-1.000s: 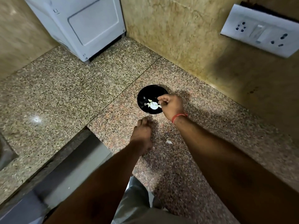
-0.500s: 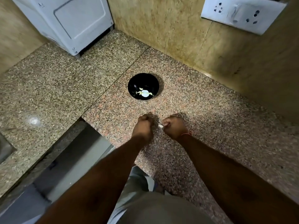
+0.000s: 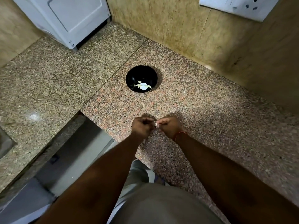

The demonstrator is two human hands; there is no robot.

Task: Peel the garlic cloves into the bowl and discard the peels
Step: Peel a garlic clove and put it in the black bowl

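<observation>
The scene is dimly and warmly lit. A small patch of glare is seen on the granite counter (image 3: 48, 88) at the left, and a bright reflection inside the black bowl (image 3: 142, 79). Soft shadows are cast on the counter beyond both hands and along the wall at the right. Motion blur is noted on the left hand (image 3: 142, 126) and the right hand (image 3: 169, 127). Straight edges are bowed toward the frame borders by the wide-angle lens. The switch plate (image 3: 234, 7) is smeared.
</observation>
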